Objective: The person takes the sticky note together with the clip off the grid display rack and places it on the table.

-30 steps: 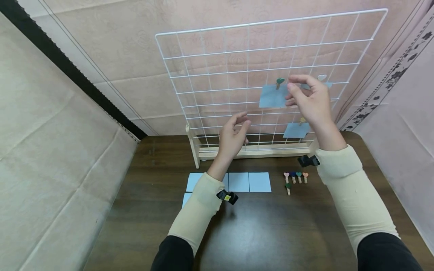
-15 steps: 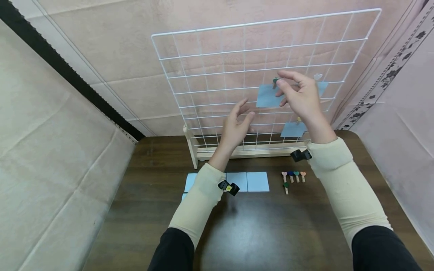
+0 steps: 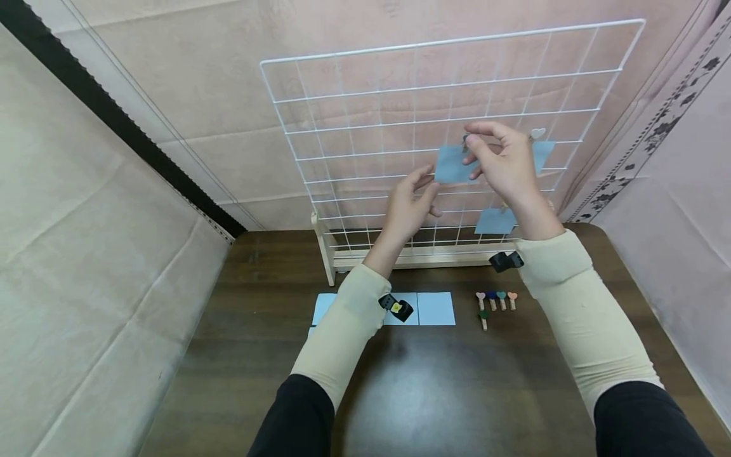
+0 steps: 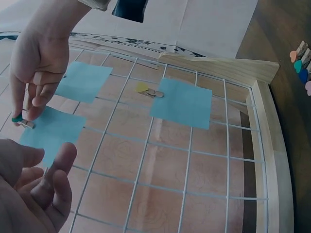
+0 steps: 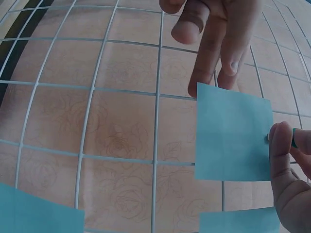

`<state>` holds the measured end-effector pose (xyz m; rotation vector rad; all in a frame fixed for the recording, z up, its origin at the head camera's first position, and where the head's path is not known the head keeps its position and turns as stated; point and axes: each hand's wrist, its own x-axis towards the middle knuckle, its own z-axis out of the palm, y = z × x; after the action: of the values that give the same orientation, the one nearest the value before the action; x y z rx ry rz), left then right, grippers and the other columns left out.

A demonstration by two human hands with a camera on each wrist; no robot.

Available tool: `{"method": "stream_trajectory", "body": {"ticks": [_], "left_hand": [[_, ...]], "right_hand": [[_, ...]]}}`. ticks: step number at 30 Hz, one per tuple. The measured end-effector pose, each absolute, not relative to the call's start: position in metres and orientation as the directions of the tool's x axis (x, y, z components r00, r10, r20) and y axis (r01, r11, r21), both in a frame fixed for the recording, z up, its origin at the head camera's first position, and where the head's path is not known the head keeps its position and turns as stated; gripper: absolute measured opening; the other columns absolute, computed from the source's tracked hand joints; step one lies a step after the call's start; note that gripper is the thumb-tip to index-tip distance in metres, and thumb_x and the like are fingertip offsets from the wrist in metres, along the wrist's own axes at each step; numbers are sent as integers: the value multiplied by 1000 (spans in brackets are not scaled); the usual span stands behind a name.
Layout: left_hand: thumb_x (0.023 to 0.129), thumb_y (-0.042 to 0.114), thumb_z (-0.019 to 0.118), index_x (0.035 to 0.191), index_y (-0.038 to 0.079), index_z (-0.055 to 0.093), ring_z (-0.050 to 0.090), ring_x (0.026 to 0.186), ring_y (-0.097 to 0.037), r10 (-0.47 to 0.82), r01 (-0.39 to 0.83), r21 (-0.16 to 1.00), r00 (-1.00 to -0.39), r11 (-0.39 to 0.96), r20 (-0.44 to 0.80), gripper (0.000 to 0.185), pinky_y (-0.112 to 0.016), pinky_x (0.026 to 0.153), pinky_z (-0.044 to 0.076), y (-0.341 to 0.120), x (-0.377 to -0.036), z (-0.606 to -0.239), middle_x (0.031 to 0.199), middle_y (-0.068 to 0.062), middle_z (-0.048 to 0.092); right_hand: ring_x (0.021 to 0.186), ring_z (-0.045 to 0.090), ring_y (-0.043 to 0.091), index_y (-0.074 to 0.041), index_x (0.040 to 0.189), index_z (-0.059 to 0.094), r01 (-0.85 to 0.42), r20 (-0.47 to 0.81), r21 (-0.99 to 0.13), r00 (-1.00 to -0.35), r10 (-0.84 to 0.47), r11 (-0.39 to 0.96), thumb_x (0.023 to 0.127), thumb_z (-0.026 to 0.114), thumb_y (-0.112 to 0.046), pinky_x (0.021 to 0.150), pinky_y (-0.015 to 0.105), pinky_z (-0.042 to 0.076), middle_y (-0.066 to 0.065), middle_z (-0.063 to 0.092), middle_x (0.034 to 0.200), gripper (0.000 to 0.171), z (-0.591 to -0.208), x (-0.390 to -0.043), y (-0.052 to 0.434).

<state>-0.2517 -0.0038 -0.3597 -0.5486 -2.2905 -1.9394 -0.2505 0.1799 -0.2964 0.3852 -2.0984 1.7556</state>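
My right hand point(image 3: 505, 162) pinches a small wooden clothespin point(image 4: 24, 122) with a green heart between thumb and index finger. This clothespin sits at the edge of a square blue paper point(image 3: 451, 166) on the white wire grid point(image 3: 365, 130). Beside the paper's left edge is my left hand point(image 3: 410, 206), its fingers loosely bent. In the right wrist view its fingertips point(image 5: 197, 87) lie at the paper's corner; whether they touch it I cannot tell. Two more blue papers hang on the grid, one lower down point(image 3: 494, 221) and one to the right point(image 3: 542, 154), partly behind my right hand.
Blue squares point(image 3: 436, 308) lie in a row on the brown table point(image 3: 445, 393), partly hidden under my left forearm. Several heart clothespins point(image 3: 495, 301) lie right of them. The grid stands in a wooden base point(image 3: 434, 259) before a cloth backdrop.
My right hand has moved left onto the green heart clothespin and now pinches it. My left hand has come up and right, to the edge of the blue paper.
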Motion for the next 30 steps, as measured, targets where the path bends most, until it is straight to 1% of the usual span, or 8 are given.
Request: {"method": "stream_trajectory", "body": {"ticks": [5, 10, 14, 17, 20, 23, 27, 30], "left_hand": [[109, 15, 61, 143, 0, 61, 75, 65, -20, 188, 334, 923, -936, 190, 299, 37, -27, 52, 57, 3, -251, -354, 136, -17, 69], [109, 21, 61, 134, 2, 67, 77, 69, -16, 170, 317, 923, -944, 219, 284, 31, -27, 53, 57, 5, -250, -352, 134, -15, 69], [108, 17, 63, 123, -2, 70, 77, 68, -25, 143, 323, 926, -944, 194, 299, 26, -24, 52, 55, 5, -254, -351, 119, -18, 74], [107, 14, 65, 117, -4, 72, 77, 70, -34, 132, 316, 931, -946, 184, 296, 22, -25, 53, 56, 5, -257, -348, 106, -19, 76], [107, 15, 64, 117, -4, 71, 77, 75, -36, 150, 303, 928, -950, 215, 275, 23, -33, 60, 61, 5, -257, -344, 103, -16, 76], [108, 14, 62, 118, -6, 70, 77, 78, -40, 164, 302, 926, -949, 228, 269, 23, -43, 67, 64, 6, -257, -341, 102, -17, 75], [109, 13, 60, 117, -6, 68, 77, 76, -38, 168, 307, 918, -948, 251, 271, 23, -39, 66, 63, 6, -257, -340, 102, -17, 74], [109, 13, 59, 117, -6, 68, 77, 74, -35, 165, 315, 914, -946, 256, 280, 22, -35, 63, 63, 5, -257, -341, 104, -19, 74]], "right_hand": [[72, 70, 11, 5, 126, 70, -442, 456, -876, -890, 32, 196, 105, 64, -13, 57, 22, 57, 1, 71, 110, 28, -297, -250, 180], [74, 70, 11, 5, 125, 69, -445, 462, -869, -887, 30, 216, 106, 63, -12, 58, 22, 57, 9, 71, 113, 27, -297, -249, 177], [74, 70, 10, 5, 124, 70, -445, 466, -866, -884, 45, 229, 106, 63, -12, 54, 21, 55, 14, 70, 116, 26, -298, -249, 174], [74, 70, 11, 4, 124, 71, -438, 460, -871, -886, 58, 222, 106, 63, -12, 51, 21, 53, 12, 70, 114, 25, -298, -248, 172], [73, 69, 11, 4, 123, 71, -434, 455, -878, -887, 74, 203, 106, 64, -12, 50, 21, 52, 7, 70, 110, 25, -299, -247, 171], [73, 69, 11, 3, 122, 71, -432, 453, -883, -887, 89, 184, 105, 65, -11, 50, 21, 52, 8, 70, 109, 23, -299, -247, 171], [73, 69, 11, 3, 120, 72, -437, 458, -882, -883, 103, 177, 105, 65, -10, 50, 20, 53, 9, 70, 108, 21, -300, -248, 170], [73, 69, 11, 4, 120, 71, -439, 462, -879, -880, 111, 185, 105, 65, -10, 50, 20, 52, 5, 70, 105, 21, -300, -248, 169]]}}
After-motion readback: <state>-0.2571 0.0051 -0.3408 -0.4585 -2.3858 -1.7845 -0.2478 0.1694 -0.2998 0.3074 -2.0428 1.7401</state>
